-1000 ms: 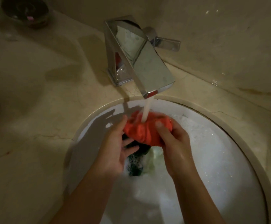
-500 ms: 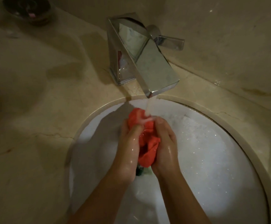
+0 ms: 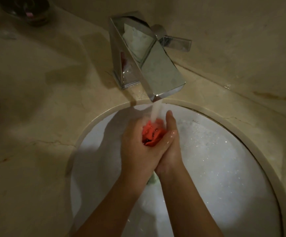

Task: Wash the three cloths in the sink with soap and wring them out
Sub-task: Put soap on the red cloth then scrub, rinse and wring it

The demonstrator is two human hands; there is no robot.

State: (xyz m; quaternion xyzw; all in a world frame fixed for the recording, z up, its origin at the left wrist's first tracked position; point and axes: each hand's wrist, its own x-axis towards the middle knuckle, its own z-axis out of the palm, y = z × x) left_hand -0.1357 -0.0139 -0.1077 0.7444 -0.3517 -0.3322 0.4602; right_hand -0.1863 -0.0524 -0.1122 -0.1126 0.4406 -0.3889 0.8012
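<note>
Under the faucet (image 3: 149, 65), our left hand (image 3: 137, 147) and right hand (image 3: 170, 147) press together, cupping the orange cloth (image 3: 151, 135).

No legible text, labels, brands, numbers or signs in the head view. Chrome faucet (image 3: 149, 65) at 12 o'clock: bare reflective faces, no marking readable. Dark dish (image 3: 26, 9) at 10 o'clock: too dim and blurred to tell whether it carries any print.
</note>
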